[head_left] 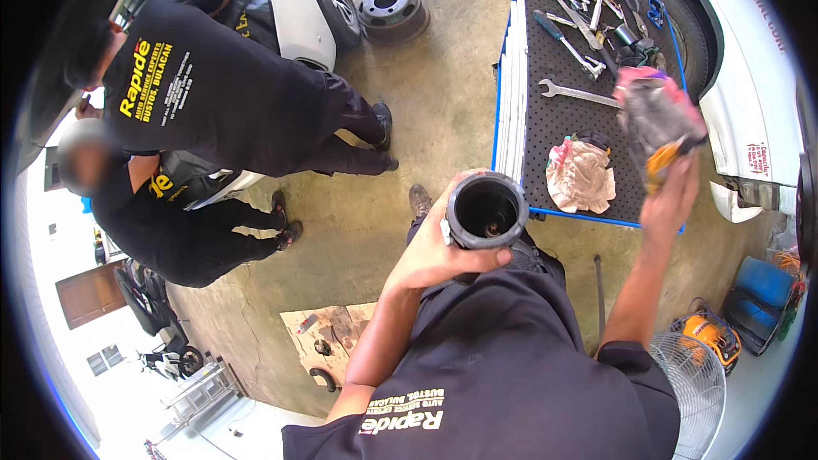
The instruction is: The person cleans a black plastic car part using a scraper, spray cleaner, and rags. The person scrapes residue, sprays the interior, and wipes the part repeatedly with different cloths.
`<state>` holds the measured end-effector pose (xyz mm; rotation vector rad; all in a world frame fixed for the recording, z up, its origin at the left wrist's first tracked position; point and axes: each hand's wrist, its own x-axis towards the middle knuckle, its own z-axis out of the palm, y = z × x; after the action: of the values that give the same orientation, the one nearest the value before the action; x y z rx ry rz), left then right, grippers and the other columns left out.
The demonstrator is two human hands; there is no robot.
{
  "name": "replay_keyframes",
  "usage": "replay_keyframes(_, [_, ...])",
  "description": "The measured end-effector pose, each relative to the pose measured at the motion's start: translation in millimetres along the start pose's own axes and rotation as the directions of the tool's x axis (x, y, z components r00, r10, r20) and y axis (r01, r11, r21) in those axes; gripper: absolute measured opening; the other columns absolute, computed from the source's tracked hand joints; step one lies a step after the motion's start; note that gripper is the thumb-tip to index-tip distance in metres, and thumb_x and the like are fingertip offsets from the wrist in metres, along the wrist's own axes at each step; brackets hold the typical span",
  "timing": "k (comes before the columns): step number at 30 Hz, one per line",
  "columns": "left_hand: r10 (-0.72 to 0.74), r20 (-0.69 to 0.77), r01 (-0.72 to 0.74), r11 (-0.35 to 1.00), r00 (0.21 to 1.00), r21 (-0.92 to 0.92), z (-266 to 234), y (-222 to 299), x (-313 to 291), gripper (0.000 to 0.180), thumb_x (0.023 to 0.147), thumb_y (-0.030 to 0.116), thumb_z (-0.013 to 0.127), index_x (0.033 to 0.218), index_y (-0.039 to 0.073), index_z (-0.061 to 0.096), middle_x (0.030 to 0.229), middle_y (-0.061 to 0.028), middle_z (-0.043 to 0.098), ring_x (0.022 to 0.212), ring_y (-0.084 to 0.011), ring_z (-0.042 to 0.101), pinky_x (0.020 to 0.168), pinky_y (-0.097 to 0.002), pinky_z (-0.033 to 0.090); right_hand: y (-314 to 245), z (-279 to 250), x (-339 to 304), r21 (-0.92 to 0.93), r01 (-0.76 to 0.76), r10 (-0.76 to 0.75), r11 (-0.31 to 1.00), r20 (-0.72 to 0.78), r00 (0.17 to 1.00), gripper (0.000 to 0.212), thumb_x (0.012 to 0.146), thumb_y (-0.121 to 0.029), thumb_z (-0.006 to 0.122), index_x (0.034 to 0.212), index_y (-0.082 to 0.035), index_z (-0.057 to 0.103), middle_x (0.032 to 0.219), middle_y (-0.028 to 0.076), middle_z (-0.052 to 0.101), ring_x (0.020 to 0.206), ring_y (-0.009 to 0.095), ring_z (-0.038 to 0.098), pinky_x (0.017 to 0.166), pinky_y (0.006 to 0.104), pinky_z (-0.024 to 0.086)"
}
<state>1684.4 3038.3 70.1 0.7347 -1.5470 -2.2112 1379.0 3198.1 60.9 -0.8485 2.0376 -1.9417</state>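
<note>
My left hand [423, 249] is wrapped round a black hollow cylinder [487, 209], like a rubber hose or a tube-shaped housing. Its round mouth faces up, and something small and brownish shows at the bottom inside. My right hand [671, 200], raised over the tool cart's right side, grips a bunched dirty rag [661, 111] in grey, pink and orange. The rag is slightly smeared by motion and stands apart from the cylinder. Below and left of it, a crumpled beige-pink cloth [581, 174] lies on the cart.
A blue-edged cart [545, 119] bears a spanner [579, 93], ratchets and other hand tools. White vehicle bodywork [750, 102] rises at right. Two people in dark clothes stand at left by a car. A wheel rim [393, 8], stained cardboard [341, 330] and a fan [688, 383] are nearby.
</note>
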Motion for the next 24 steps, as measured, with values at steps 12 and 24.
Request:
replay_keyframes(12, [-0.283,0.102,0.290,0.778,0.954,-0.557,2.6,-47.7,-29.2,0.097,0.084,0.068,0.082,0.151,0.004,0.054,0.128,-0.0122,0.072,0.103,-0.0200,0.074,0.081,-0.0366,0.066,-30.9,114.7,-65.7,0.286,-0.433,0.086,0.855,0.745,0.662,0.034,0.107,-0.036,0.071,0.121,-0.005,0.069,0.115,0.005,0.073,0.111,0.014,0.069,0.092,0.0309,0.054])
replay_keyframes(24, [-0.141,-0.180,0.024,0.846,0.973,-0.532,52.1,-24.2,-5.0,0.115,0.078,0.085,0.065,0.161,0.009,0.042,0.154,-0.0139,0.057,0.144,-0.0280,0.055,0.122,-0.0455,0.047,-53.6,109.1,-70.3,0.146,0.138,-0.197,0.980,0.556,0.808,0.043,0.107,-0.020,0.068,0.140,-0.002,0.049,0.145,0.023,0.057,0.131,0.032,0.063,0.112,0.0405,0.047])
